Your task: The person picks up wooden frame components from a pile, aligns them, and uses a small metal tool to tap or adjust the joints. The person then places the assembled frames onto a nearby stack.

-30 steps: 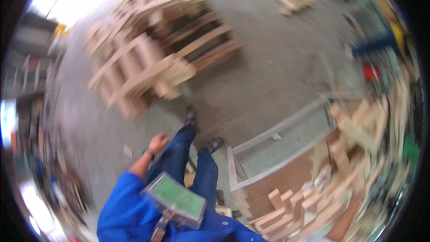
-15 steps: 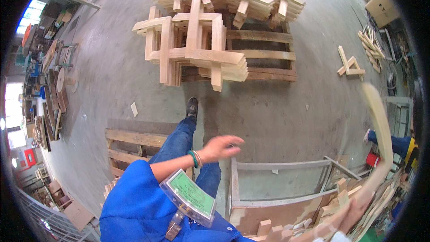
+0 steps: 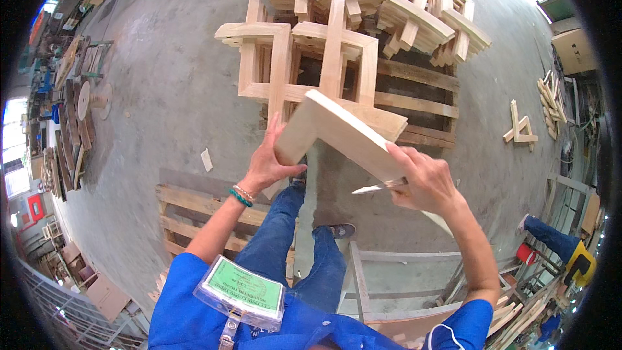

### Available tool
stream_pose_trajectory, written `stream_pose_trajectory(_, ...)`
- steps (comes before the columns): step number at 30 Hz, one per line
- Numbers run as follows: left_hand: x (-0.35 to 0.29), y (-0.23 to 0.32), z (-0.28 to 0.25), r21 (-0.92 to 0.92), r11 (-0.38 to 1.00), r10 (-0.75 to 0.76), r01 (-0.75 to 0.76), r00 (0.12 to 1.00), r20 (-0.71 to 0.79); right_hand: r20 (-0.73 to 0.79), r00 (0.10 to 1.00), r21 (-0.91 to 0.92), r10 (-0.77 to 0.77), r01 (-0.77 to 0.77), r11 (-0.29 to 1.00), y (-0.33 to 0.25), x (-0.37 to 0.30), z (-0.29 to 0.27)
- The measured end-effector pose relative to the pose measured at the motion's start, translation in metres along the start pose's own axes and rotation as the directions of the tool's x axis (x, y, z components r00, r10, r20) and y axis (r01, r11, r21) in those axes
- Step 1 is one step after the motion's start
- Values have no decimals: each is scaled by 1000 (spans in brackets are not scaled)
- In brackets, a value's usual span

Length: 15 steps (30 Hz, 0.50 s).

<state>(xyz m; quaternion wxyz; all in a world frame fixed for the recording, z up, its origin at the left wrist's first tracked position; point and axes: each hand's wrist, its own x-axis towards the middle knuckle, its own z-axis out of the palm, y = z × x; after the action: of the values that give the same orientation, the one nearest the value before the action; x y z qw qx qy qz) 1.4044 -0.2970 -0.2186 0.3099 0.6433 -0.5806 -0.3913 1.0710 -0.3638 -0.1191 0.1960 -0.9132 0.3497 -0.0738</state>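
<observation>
An L-shaped wooden frame piece [image 3: 353, 135] is held up in front of me, its corner pointing away. My left hand [image 3: 264, 161] is closed round the end of its shorter arm, thumb underneath. On the longer arm, my right hand [image 3: 424, 181] grips the wood from the right side. A slim, pale, pointed thing [image 3: 376, 188] also sticks out of my right fingers toward the left; its kind cannot be made out. Just beyond the piece, similar wooden frames [image 3: 278, 58] stand stacked, and the held corner overlaps them in view.
The stacks rest on a wooden pallet [image 3: 421, 100]. Another pallet [image 3: 194, 204] lies at my left leg, and a metal frame [image 3: 408, 256] stands at lower right. Loose wooden pieces [image 3: 518, 131] lie on the floor farther right. A co-worker's leg [image 3: 551, 233] shows at the right edge.
The wooden piece has come from the far right to in front of me. My left hand, empty before, now holds it too. My view has shifted left, and my feet have moved.
</observation>
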Motion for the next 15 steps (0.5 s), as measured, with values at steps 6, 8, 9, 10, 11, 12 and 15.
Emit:
stream_pose_trajectory(6, 16, -53, -17, -454, 860, -374, 233, 892, -252, -321, 942, -148, -93, 47, 988, -9, 131, -35)
stream_pose_trajectory(8, 22, -74, -13, -589, 769, -512, 249, 792, -333, -501, 864, -32, 46, -72, 997, -9, 146, -42)
stream_pose_trajectory(9, 32, -81, -12, -625, 731, -578, 272, 734, -357, -507, 854, 28, 112, -114, 993, -3, 143, -34)
stream_pose_trajectory(10, 44, -90, -11, -661, 691, -640, 292, 671, -373, -510, 841, 87, 179, -157, 984, 8, 134, -18)
stream_pose_trajectory(11, 56, -100, -9, -693, 651, -698, 309, 601, -388, -509, 825, 152, 247, -197, 969, 18, 125, 2)
stream_pose_trajectory(12, 67, -113, -7, -744, 611, -740, 273, 530, -414, -463, 826, 229, 321, -238, 944, 19, 114, 21)
stream_pose_trajectory(15, 112, -152, 3, -870, 461, -853, 173, 357, -380, -228, 772, 454, 593, -454, 766, 5, 75, 80)
